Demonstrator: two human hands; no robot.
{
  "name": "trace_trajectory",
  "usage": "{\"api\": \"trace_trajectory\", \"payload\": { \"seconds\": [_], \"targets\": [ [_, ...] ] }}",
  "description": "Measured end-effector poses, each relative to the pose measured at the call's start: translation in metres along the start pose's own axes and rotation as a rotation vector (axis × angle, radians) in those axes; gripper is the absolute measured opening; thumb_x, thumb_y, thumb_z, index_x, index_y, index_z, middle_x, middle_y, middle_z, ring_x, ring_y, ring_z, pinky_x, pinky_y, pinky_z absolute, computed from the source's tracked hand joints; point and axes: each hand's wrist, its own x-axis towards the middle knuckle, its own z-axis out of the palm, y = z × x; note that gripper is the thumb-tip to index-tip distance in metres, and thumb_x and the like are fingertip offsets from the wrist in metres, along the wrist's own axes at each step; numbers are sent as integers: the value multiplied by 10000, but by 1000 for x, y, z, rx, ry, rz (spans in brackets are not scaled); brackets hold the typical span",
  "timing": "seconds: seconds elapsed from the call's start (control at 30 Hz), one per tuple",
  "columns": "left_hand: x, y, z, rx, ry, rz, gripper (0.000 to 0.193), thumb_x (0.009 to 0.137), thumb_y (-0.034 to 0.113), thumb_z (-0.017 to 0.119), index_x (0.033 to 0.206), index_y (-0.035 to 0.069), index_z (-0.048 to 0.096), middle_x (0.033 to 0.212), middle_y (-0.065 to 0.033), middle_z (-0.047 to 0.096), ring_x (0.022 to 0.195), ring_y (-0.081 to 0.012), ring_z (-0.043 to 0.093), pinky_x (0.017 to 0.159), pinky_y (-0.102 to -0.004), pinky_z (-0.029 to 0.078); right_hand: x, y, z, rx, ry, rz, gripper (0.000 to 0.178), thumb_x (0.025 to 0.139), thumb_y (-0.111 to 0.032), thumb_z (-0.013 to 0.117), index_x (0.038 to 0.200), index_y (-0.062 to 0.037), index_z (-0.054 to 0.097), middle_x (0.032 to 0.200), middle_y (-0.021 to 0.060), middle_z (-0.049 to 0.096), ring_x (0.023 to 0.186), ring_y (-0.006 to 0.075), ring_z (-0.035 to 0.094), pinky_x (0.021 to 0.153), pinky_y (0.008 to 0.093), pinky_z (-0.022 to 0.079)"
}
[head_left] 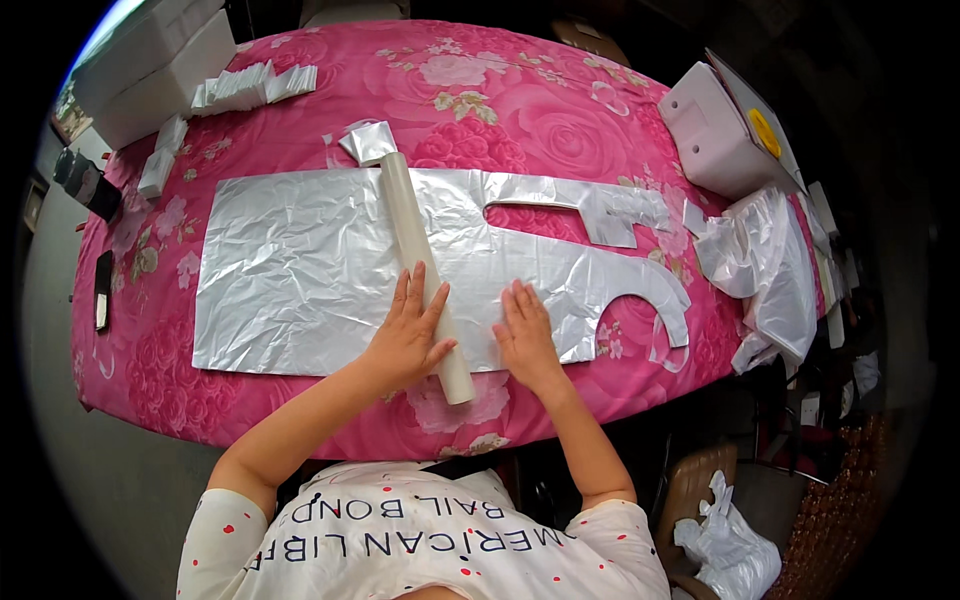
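A silvery, crinkled plastic sheet (290, 270) cut like an apron lies spread on the table, its curved cut-outs and straps toward the right. Across its middle rests a long pale tube (408, 215), slightly slanted, its near end past the sheet's front edge. My left hand (405, 325) lies spread over the near part of the tube, fingers stretched out rather than wrapped round it. To the right of the tube, my right hand (527, 335) is laid on the sheet with its fingers extended and nothing held. A small folded silvery packet (370, 143) sits by the tube's far end.
A pink floral tablecloth (560, 405) covers the table. Rows of white folded packets (250, 88) and white foam boxes (150, 75) stand far left, near a dark bottle (88, 185) and a phone (103, 290). At right are a white box (710, 130) and clear plastic bags (765, 260).
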Motion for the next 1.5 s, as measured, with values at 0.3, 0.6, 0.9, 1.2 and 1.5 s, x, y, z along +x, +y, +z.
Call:
{"api": "trace_trajectory", "payload": {
  "seconds": [0.3,0.6,0.9,1.2,1.5],
  "targets": [
    [14,31,17,94,-88,139,625,813,357,569,1308,11,406,1452,-238,155,1334,-474,73,1080,-481,190,-55,230,-83,-331,387,559,359,904,-148,420,1192,37,527,1265,208,491,1232,322,413,1052,354,290],
    [18,48,19,37,-65,116,614,795,284,610,1300,5,402,1438,-215,205,1340,-428,111,1083,-457,194,-43,165,-103,-466,659,351,111,726,-85,661,782,-22,589,891,94,651,811,277,602,738,377,465],
    [31,37,-27,-1343,-394,-634,283,843,187,627,1053,8,561,971,-96,629,894,-162,612,768,-284,498,-5,-93,-43,548,106,-124,217,725,-86,670,924,-38,596,887,103,626,758,276,602,678,335,487],
    [-76,-153,-146,-811,-107,-826,174,812,167,625,902,21,604,781,-43,624,709,-105,584,662,-239,469,-45,-114,-45,56,27,328,425,698,-397,718,756,-21,531,798,154,606,740,325,589,637,401,460],
    [-59,-134,-159,405,120,-272,278,731,-3,605,1008,10,577,970,-115,615,908,-280,585,791,-350,463,-68,-102,-30,251,-288,570,435,730,-378,642,814,44,586,706,232,613,681,394,609,633,449,481]
  ]
}}
